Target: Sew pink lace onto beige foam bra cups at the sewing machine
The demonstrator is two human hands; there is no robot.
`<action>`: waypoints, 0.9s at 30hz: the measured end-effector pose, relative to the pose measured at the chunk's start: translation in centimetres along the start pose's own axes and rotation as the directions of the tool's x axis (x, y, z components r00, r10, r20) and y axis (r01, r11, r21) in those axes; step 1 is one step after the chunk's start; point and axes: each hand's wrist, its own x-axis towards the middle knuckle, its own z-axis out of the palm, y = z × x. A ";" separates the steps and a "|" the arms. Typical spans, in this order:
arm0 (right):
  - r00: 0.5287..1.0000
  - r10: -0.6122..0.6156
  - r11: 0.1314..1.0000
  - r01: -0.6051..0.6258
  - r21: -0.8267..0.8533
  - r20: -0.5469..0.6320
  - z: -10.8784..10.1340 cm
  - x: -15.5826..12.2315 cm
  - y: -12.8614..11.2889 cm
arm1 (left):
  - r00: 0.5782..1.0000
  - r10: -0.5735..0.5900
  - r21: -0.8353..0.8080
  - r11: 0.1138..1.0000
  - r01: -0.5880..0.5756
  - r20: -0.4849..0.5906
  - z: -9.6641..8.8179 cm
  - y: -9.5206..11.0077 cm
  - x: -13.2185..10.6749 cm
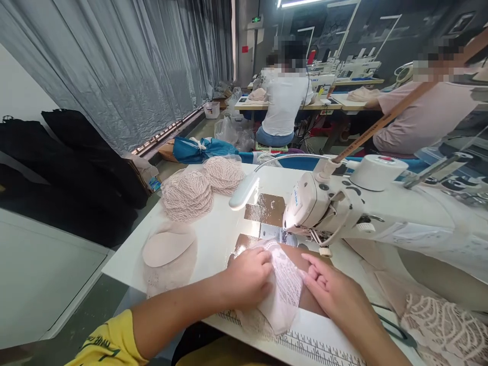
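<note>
Left hand (247,277): fingers curled, pinching the pale pink lace cup piece (284,292).
Right hand (335,290): flat, fingers pressing the piece's edge.
Progress: piece lies just before the white sewing machine (343,208), not yet under its needle.
Left of machine: stacked pink lace cups (186,195).

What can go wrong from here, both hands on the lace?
1. The left hand and right hand press the pale pink lace piece just in front of the needle area of the white sewing machine; fingers might stray under it.
2. The lace looks bunched under the left hand and may feed creased.
3. The beige oval foam pad lies near the left edge of the white table and might slip off.
</note>
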 end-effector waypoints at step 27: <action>0.925 -0.378 0.875 0.350 -0.335 -0.022 2.5 1.4 -0.6 | 0.997 0.077 0.196 0.978 -0.070 -0.030 0.6 -2.7 4.5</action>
